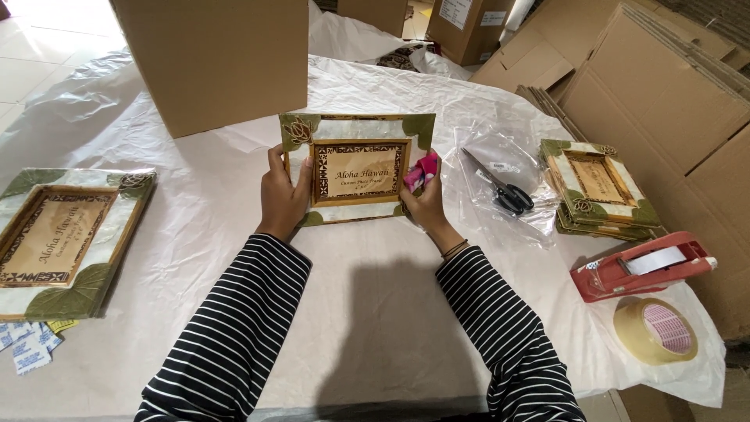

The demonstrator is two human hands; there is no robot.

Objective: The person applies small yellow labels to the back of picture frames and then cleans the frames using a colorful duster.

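Both hands closed on picture frame [357, 168]: left hand [281, 199] grips left edge, right hand [426, 205] also pinches pink cloth [419, 172].

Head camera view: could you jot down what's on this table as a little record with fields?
Left hand: left hand grips the left edge of the picture frame
Right hand: right hand holds the frame's right edge, with a pink cloth pinched against it
Right of frame: scissors on clear plastic bags, then a stack of frames
Near right: red tape dispenser, tape roll
Far left: larger frame
Behind: cardboard box
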